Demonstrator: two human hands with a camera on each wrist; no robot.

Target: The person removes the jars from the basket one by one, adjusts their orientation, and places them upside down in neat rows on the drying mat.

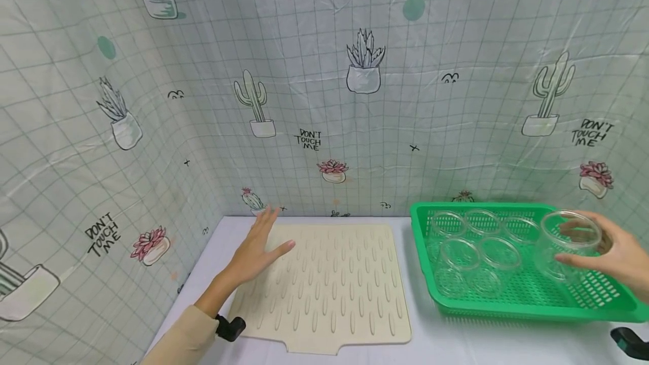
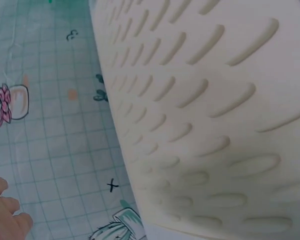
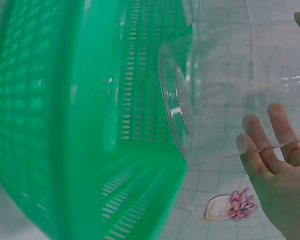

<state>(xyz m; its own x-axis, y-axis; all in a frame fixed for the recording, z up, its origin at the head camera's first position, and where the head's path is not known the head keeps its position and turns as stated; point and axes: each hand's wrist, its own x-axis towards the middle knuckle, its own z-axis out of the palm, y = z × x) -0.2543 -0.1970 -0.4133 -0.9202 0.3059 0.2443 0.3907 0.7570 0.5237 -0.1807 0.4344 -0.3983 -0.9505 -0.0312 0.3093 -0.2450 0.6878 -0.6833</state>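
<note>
My right hand (image 1: 616,252) grips a clear cup (image 1: 552,255) around its side, thumb toward me and fingers behind. The cup stands upright over the right part of a green basket (image 1: 423,258). In the right wrist view, the cup's base (image 3: 175,105) is near the basket wall and the fingertips show through its clear side. Several similar clear cups (image 1: 458,255) stand in the left part of the basket. My left hand (image 1: 258,252) hovers with spread fingers over the left edge of a beige ridged mat (image 1: 329,283), holding nothing.
The mat lies on a white tabletop (image 1: 375,351), left of the basket, its spout-like tab toward me. A cactus-print curtain (image 1: 304,100) rises directly behind both and along the left side. The basket's raised rim surrounds the cups.
</note>
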